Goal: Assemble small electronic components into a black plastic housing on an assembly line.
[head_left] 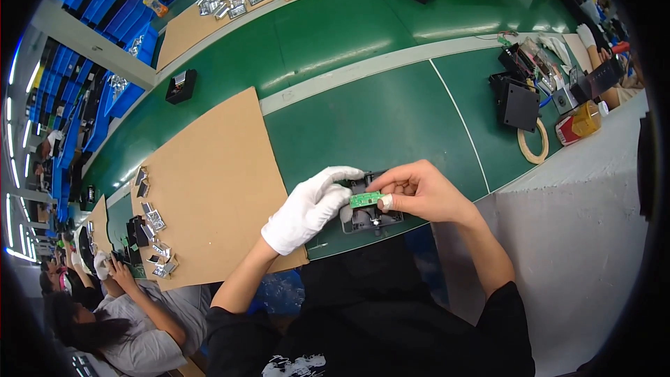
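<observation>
A black plastic housing (364, 222) lies with its hollow side up near the front edge of the green table. Above its middle is a small green circuit board (363, 200). My right hand (427, 192), bare with a white wrap on the thumb, pinches the board's right end between thumb and fingers. In a white glove, my left hand (307, 208) grips the housing along its left side, its fingertips close to the board's left end. The fingers partly cover the housing, so I cannot tell whether the board touches it.
Brown cardboard (216, 188) with several silver metal parts lies to the left, beside a co-worker (146, 328). Behind runs a green conveyor (335, 49) carrying black housings. At the right stand a black box (518, 106), a tape roll (534, 143) and a drink bottle (581, 123).
</observation>
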`<action>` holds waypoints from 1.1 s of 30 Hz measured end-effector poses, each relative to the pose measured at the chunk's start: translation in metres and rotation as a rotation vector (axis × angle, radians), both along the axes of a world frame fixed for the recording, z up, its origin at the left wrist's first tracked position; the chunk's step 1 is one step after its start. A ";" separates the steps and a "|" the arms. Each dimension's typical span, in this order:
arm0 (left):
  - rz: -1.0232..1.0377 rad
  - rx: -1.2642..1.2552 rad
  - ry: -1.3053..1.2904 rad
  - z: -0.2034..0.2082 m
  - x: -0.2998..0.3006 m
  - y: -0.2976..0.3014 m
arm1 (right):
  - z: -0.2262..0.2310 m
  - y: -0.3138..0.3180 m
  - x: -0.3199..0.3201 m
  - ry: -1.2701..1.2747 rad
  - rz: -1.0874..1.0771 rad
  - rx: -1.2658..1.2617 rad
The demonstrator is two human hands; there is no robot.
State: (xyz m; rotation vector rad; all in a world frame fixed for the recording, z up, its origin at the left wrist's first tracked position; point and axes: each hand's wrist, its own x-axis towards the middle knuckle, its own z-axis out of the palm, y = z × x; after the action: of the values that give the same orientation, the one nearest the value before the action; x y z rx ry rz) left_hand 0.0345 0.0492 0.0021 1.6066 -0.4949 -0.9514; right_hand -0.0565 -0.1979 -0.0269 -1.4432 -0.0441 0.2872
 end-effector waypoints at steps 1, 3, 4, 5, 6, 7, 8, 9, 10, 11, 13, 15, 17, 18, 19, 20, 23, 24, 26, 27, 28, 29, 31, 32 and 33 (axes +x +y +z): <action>-0.020 0.021 0.025 0.004 0.001 0.002 | 0.001 -0.002 0.001 0.033 0.038 -0.022; -0.039 0.043 0.052 0.007 0.000 0.002 | 0.000 -0.001 0.001 0.068 0.077 -0.044; -0.004 0.062 0.026 0.007 -0.003 0.001 | 0.000 0.000 0.001 -0.081 0.047 -0.219; 0.032 0.081 0.000 0.007 -0.006 0.000 | -0.001 0.002 0.000 -0.231 0.017 -0.394; 0.068 0.101 -0.026 0.007 -0.010 -0.001 | -0.001 0.004 -0.001 -0.381 -0.013 -0.568; 0.104 0.120 -0.052 0.008 -0.014 -0.001 | -0.002 0.006 -0.001 -0.533 -0.044 -0.742; 0.103 0.121 -0.052 0.011 -0.017 -0.001 | -0.004 0.008 0.000 -0.532 -0.045 -0.741; 0.138 0.118 0.025 0.016 -0.021 -0.001 | -0.007 0.011 0.001 -0.620 -0.095 -0.796; 0.171 0.114 0.103 0.021 -0.024 -0.001 | -0.010 0.015 0.003 -0.708 -0.147 -0.853; 0.203 0.110 0.180 0.025 -0.027 -0.001 | -0.013 0.019 0.005 -0.796 -0.200 -0.910; 0.237 0.106 0.258 0.026 -0.032 0.001 | -0.013 0.025 0.007 -0.883 -0.252 -0.965; 0.217 0.085 0.324 0.023 -0.038 0.005 | -0.011 0.032 0.009 -0.907 -0.307 -0.925; 0.197 0.061 0.387 0.019 -0.041 0.007 | -0.009 0.037 0.010 -0.933 -0.361 -0.884; 0.206 0.057 0.386 0.016 -0.042 0.008 | -0.007 0.039 0.010 -0.940 -0.352 -0.881; 0.213 0.011 0.227 0.010 -0.043 0.009 | -0.006 0.039 0.008 -0.883 -0.330 -0.846; 0.216 -0.033 0.068 0.003 -0.043 0.010 | -0.005 0.040 0.006 -0.823 -0.311 -0.813; 0.217 -0.121 -0.252 -0.011 -0.041 0.013 | -0.003 0.041 0.004 -0.706 -0.273 -0.749; 0.148 -0.131 -0.387 -0.013 -0.035 0.013 | -0.003 0.042 0.006 -0.679 -0.248 -0.734; 0.008 -0.149 -0.657 -0.014 -0.025 0.012 | -0.004 0.045 0.009 -0.627 -0.197 -0.702; -0.063 -0.157 -0.791 -0.015 -0.024 0.013 | -0.004 0.047 0.010 -0.600 -0.172 -0.686; -0.063 -0.159 -0.795 -0.014 -0.023 0.014 | -0.004 0.048 0.010 -0.604 -0.173 -0.688; -0.044 -0.155 -0.718 -0.014 -0.023 0.015 | -0.005 0.049 0.010 -0.567 -0.177 -0.666; -0.007 -0.146 -0.562 -0.015 -0.024 0.018 | -0.007 0.052 0.009 -0.489 -0.184 -0.623; 0.011 -0.141 -0.482 -0.015 -0.024 0.019 | -0.008 0.052 0.008 -0.449 -0.187 -0.600; 0.012 -0.141 -0.485 -0.017 -0.024 0.020 | -0.006 0.052 0.008 -0.452 -0.187 -0.601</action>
State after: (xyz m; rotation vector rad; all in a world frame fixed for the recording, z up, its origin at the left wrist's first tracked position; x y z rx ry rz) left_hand 0.0107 0.0697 -0.0145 1.7065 -0.8632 -0.4975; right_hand -0.0487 -0.1463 -0.0334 -2.0720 -0.2020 -0.2068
